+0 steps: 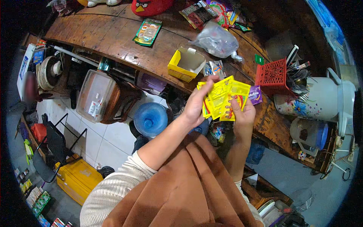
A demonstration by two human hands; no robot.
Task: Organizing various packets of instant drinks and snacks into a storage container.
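Several flat yellow sachets [219, 99] are fanned out between my two hands, just over the near edge of the wooden table. My left hand [197, 104] grips them from the left, its thumb and fingers closed on their edge. On the other side my right hand [244, 113] pinches the front sachet with the thumb on its face. Beyond the sachets an open yellow carton [183, 68] stands on the table, its pale inside showing. A silver packet [214, 69] lies beside the carton. Partly hidden behind the sachets and my right hand is a purple packet [256, 95].
A knotted clear plastic bag [218, 39] and a green pouch [148, 32] lie farther back on the wooden table [102, 34]. To the right are a red cutlery basket [271, 77] and a floral container [310, 101]. Below the table edge sits a blue water jug [150, 119].
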